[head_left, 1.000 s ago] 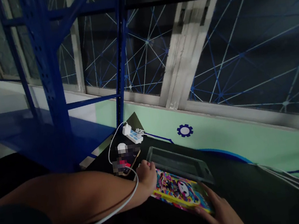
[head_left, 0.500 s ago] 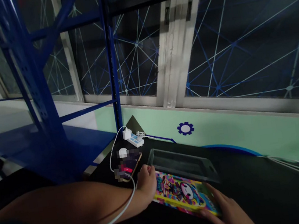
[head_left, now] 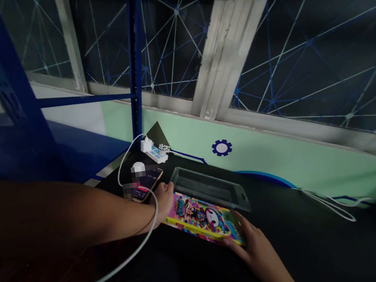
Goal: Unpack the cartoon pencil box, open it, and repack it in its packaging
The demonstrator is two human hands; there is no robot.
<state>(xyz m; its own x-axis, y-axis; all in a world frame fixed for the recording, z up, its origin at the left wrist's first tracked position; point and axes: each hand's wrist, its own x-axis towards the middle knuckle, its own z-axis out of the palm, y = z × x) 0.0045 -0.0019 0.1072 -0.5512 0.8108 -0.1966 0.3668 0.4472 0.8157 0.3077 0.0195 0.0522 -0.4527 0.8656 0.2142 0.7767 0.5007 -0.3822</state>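
Observation:
A flat, brightly printed cartoon box [head_left: 201,217] lies on the dark table [head_left: 311,245]. My left hand [head_left: 163,201] grips its far left end, fingers curled over the edge. At the box's near right corner sits my right hand [head_left: 255,246], holding that end. A clear plastic tray [head_left: 208,188] lies just behind the box. A phone [head_left: 145,185] with a lit screen rests left of my left hand, and a white cable [head_left: 134,253] drapes over my left forearm.
A white power strip with a charger [head_left: 153,151] sits by the green wall. Blue metal shelving [head_left: 10,100] stands at the left. Another white cable [head_left: 330,205] lies on the table at right. Windows with a line pattern fill the background.
The view has swung down and left; both hands stay on the ends of the colourful box, which now sits a little nearer the tray.

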